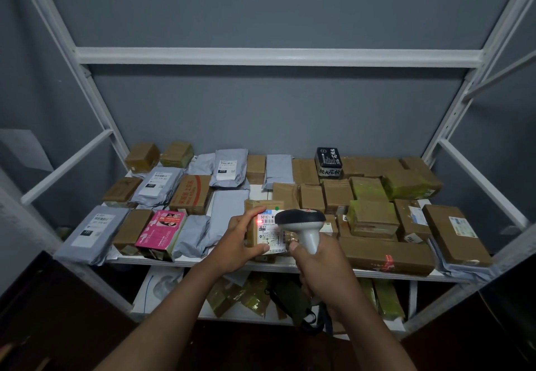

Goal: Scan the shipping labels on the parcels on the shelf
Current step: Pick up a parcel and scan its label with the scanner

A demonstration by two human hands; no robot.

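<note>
We are mid-scan, low and centre in the frame: the left hand grips a small brown cardboard parcel by its left side, thumb over the top edge and fingers curled under, tilting its white shipping label up toward us, while the right hand is wrapped round the handle of the barcode scanner. A red dot sits on the label's left part, just beside the barcode — so we would judge the beam wants nudging rightward along the bars, with the parcel kept steady and the thumb clear of the print. The scanner is smooth plastic, white grip under a dark rounded head. On the white metal shelf across the middle of the frame lie flat brown taped boxes, soft crinkled grey poly mailers at lower left, and a glossy pink box.
</note>
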